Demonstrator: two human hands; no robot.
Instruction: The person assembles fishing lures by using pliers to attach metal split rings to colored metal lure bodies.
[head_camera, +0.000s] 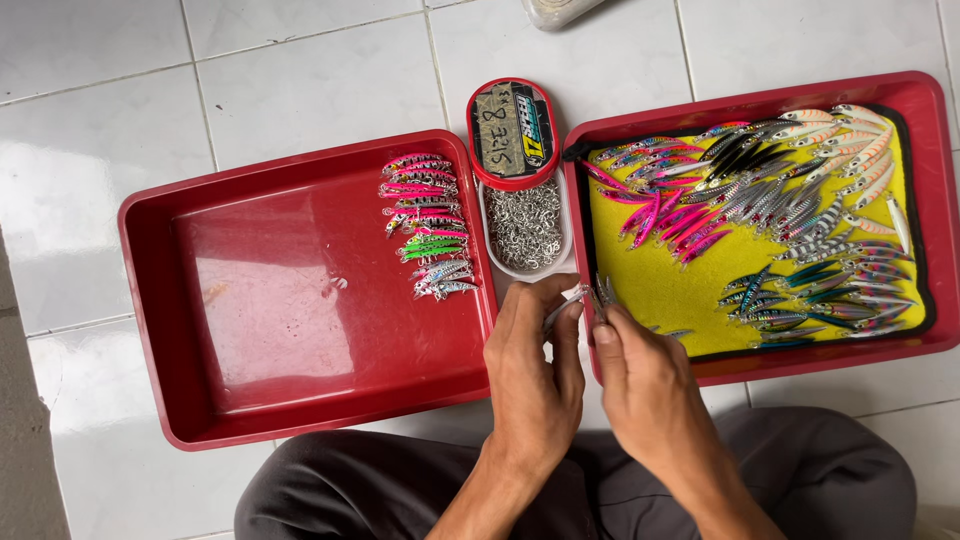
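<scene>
The person sits on the white tiled floor (300, 80) with knees apart, so both hands meet in the gap between two red trays. The left hand (533, 365) is curled nearly closed, thumb and forefinger pinching a small silvery fishing lure (563, 306) and holding it level, which keeps one end free to work on. The right hand (640, 375) is likewise closed at the fingertips, pinching something tiny against the end of that lure (600, 295); what it grips is too small to tell. Just beyond the hands stands a small white tub of metal rings (525, 228), wedged between the trays where either hand can dip into it, with its red lid (512, 133) laid at the far end of the tub. The left tray (160, 300) is mostly bare, with a neat column of pink, green and silver lures (428, 226) lined up along its right wall, nearest the tub. The right tray (925, 100) is lined with a yellow mat (670, 285), probably to stop things sliding, and carries a loose heap of lures (780, 200) sorted roughly by colour toward its far and right edges.
</scene>
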